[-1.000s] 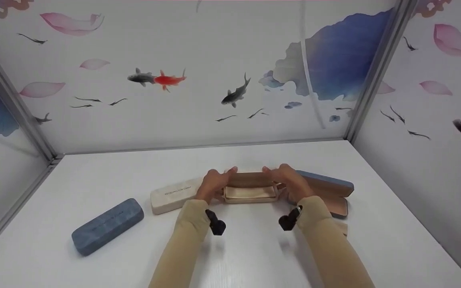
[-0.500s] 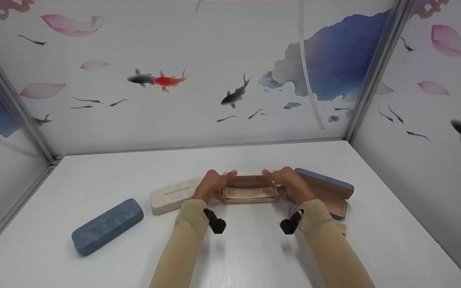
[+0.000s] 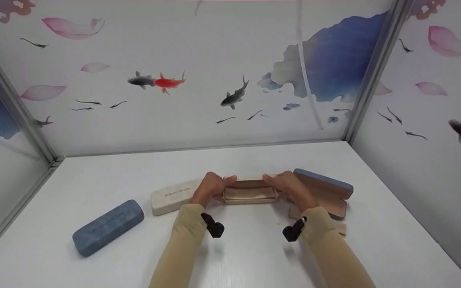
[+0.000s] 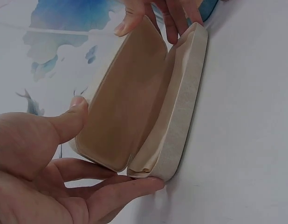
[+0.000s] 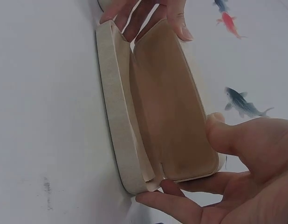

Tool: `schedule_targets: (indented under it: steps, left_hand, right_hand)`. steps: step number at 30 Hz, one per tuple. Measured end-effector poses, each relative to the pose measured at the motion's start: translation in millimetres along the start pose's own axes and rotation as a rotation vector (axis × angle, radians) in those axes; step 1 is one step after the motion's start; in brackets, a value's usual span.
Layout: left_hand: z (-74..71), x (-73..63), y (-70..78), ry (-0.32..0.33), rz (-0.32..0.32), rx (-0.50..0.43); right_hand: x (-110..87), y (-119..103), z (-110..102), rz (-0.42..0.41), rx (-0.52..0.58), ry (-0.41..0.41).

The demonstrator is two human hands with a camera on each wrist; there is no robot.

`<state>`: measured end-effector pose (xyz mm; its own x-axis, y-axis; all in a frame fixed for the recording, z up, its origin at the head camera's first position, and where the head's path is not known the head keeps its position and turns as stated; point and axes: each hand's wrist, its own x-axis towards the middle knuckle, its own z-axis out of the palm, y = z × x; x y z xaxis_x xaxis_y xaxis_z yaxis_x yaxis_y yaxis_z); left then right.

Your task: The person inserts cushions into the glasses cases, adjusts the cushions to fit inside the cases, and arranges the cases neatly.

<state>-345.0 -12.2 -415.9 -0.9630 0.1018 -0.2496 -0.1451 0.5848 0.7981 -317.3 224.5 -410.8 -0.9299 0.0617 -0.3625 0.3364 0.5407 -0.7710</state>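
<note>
A cream glasses case (image 3: 250, 201) lies with its lid raised at mid-table, between both hands. My left hand (image 3: 210, 188) grips its left end, the thumb on the lid's edge and the fingers at the end of the base. At the opposite end my right hand (image 3: 292, 189) holds it the same way, thumb on the lid (image 5: 169, 107) and fingers low by the base. Inside the base is a folded beige cloth (image 4: 155, 135). The lid's brown lining shows in both wrist views.
Left of the hands lie a closed cream case (image 3: 174, 196) and a closed blue case (image 3: 108, 228). An open blue case (image 3: 332, 204) stands at the right, behind the right hand. A flat beige piece (image 3: 341, 229) is partly hidden by the right sleeve.
The cream case's lid has tilted down towards its base, with both hands and thumbs sinking along with it. The other cases stay where they were.
</note>
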Motion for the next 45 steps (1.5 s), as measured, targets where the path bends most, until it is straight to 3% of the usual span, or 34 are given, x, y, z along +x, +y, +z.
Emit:
schedule_targets:
  steps: [7, 15, 20, 31, 45]
  left_hand:
    - [0.4, -1.6, -6.0, -0.01, 0.042, -0.046]
    - [3.0, -4.2, -9.8, 0.015, 0.073, -0.08]
    - [5.9, -5.7, -12.9, 0.028, 0.096, -0.095]
    - [9.9, -7.4, -15.6, 0.042, 0.067, -0.116]
    - [10.6, -11.1, -18.5, 0.05, 0.107, -0.089]
  right_hand:
    - [-7.0, 5, 2, -0.053, -0.004, 0.024]
    - [-9.3, 10, 6, -0.032, 0.006, 0.052]
    - [-8.3, 13, 9, -0.064, 0.029, 0.066]
    - [-7.8, 20, 12, -0.095, -0.007, 0.099]
    - [-8.9, 23, 13, -0.077, 0.025, 0.098]
